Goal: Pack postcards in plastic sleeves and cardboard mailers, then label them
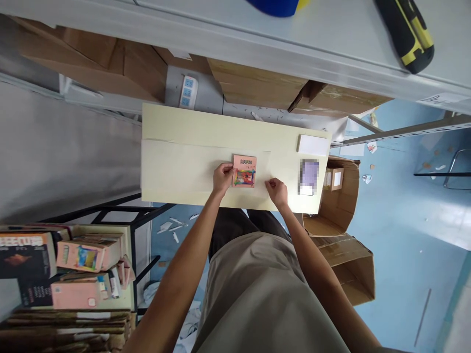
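Note:
A small pink book (243, 179) with a colourful framed picture on its cover lies on the pale yellow table (176, 120). My left hand (222, 178) grips its left edge between thumb and fingers. Under the book stretches a thin, pale, see-through sheet (176, 166), running from the table's left end to just right of the book. My right hand (276, 191) is closed in a pinch at the right edge of this sheet, apart from the book. The exact spot between its fingertips is too small to see clearly.
On the table's right end are a white box (313, 145) and a blurred-out purple item (309, 171). Open cardboard boxes (331, 215) stand to the right. Pink books (79, 256) are stacked at lower left. A shelf (331, 39) above bears a black-and-yellow cutter (408, 37).

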Demonstrator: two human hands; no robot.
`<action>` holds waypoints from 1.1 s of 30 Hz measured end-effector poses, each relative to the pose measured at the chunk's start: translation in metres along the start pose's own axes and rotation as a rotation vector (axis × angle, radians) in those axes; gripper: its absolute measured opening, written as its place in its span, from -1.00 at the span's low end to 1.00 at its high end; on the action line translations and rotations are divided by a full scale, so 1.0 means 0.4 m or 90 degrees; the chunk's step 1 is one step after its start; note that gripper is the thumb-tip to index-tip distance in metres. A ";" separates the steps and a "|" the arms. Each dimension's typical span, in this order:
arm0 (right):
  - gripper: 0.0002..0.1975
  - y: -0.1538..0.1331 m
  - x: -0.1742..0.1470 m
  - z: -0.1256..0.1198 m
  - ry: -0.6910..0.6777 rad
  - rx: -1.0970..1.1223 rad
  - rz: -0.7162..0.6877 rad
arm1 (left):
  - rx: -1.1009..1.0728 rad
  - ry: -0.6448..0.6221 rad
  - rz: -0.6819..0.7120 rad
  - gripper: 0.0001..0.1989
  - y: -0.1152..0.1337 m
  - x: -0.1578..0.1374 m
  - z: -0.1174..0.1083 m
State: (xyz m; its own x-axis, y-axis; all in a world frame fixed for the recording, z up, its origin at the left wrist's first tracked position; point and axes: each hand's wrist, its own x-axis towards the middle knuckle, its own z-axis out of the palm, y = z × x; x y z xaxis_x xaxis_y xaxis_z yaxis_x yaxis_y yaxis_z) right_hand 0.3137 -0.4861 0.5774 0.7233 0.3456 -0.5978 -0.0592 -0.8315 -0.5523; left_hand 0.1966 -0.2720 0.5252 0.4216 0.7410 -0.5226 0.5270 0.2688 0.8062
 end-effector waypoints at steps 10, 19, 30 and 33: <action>-0.84 -0.110 -0.064 0.071 0.022 -0.098 -0.197 | 0.104 0.064 0.047 -0.77 0.003 -0.056 -0.014; -0.90 -0.145 -0.033 0.180 -0.034 -0.172 -0.229 | 0.250 0.057 0.147 -0.83 -0.001 -0.131 0.018; -0.79 -0.189 0.151 0.097 0.032 -0.060 -0.058 | 0.248 0.077 0.144 -0.92 -0.056 -0.096 0.032; -0.80 -0.215 0.186 0.104 0.010 -0.052 -0.016 | 0.238 0.085 0.157 -0.96 -0.058 -0.100 0.030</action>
State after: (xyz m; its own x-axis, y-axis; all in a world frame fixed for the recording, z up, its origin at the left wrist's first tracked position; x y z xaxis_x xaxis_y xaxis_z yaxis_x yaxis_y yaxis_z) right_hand 0.3440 -0.3710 0.5563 0.7351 0.3600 -0.5744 0.0144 -0.8554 -0.5178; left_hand 0.1763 -0.3153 0.5240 0.4816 0.8345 -0.2677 0.6631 -0.1473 0.7339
